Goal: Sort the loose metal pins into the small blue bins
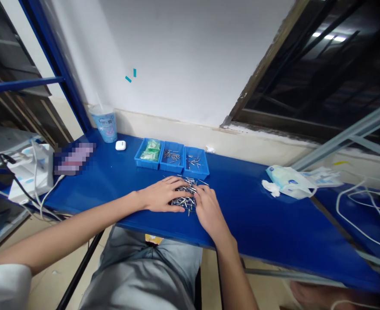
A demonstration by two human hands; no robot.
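Observation:
A loose pile of thin, silvery metal pins [183,201] lies on the blue table [251,211], close in front of me. My left hand [162,195] rests over the pile's left side, palm down, its fingers stretched out and thumb apart. At the right edge of the pile, my right hand [207,207] touches the pins with bent fingers; nothing lifted shows in it. Just beyond stand three joined blue bins: the left bin [147,164] has green-and-white packets, while the middle bin [171,167] and the right bin [196,172] contain some similar metal pins.
At the back left are a blue cup [106,125] with a straw and a white earphone case [120,145]. A blurred-out phone-like object [75,159] and a white power strip [35,172] with cables sit at far left. A tissue pack [288,181] lies right.

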